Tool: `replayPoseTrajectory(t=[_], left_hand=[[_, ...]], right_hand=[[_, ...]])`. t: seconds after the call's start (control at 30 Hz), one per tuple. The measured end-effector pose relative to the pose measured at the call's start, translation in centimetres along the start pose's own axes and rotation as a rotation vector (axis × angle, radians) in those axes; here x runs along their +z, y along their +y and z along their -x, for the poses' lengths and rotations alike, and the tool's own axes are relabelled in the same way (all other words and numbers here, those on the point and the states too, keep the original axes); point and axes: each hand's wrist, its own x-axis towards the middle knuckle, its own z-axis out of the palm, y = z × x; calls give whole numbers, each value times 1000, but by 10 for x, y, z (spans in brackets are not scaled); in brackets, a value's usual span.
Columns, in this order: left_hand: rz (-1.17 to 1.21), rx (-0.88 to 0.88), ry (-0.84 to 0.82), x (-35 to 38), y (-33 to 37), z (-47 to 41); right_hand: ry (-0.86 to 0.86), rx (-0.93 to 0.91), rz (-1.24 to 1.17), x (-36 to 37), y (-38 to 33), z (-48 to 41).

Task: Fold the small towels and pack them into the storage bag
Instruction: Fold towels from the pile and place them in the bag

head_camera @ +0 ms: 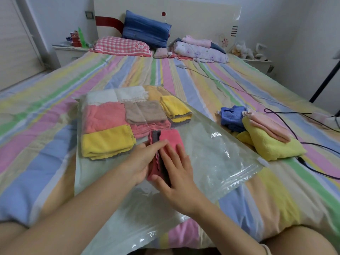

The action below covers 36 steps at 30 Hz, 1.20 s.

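A clear plastic storage bag (217, 153) lies flat on the striped bed. Inside it sit several folded towels: yellow (106, 142), pink (104, 116), beige (145, 112), white (117, 94) and another yellow (174, 107). On the bag's middle lies a folded red-and-grey towel (170, 138). My left hand (143, 161) grips its left edge, fingers over the top. My right hand (176, 173) presses flat on it with fingers spread. To the right of the bag a loose pile holds a blue towel (231, 117), a yellow towel (272, 144) and a pink one (268, 126).
Dark cables (316, 144) run over the bed at the right, past the loose pile. Pillows (145, 31) and folded bedding (200, 50) lie at the headboard. A nightstand (70, 52) with bottles stands at the back left. My bare knees are at the bottom corners.
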Motion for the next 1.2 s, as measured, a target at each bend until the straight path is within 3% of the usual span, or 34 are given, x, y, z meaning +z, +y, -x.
replayPoseTrajectory(t=[0.07, 0.13, 0.27, 0.43, 0.6, 0.83, 0.9, 1.03, 1.2], left_hand=[[-33, 30, 84, -1, 0, -2], [-118, 45, 100, -8, 0, -4], [-311, 70, -7, -9, 1, 0], [-578, 314, -54, 8, -4, 5], [-646, 473, -104, 31, -13, 12], [-1044, 684, 279, 24, -23, 20], [-1262, 641, 199, 21, -36, 29], [-1643, 609, -145, 13, -65, 51], [-1737, 678, -134, 13, -65, 57]], right_hand=[[-24, -11, -233, -8, 5, 2], [59, 21, -505, -20, 11, 5], [269, 238, -806, -40, 30, 7], [87, 509, -1022, -48, 33, 17], [2, 553, -1381, -47, 21, 27], [268, 769, -1337, -52, 51, 41], [335, 844, -1284, -57, 65, 47], [387, 873, -1202, -65, 82, 58], [396, 866, -1147, -75, 85, 69]])
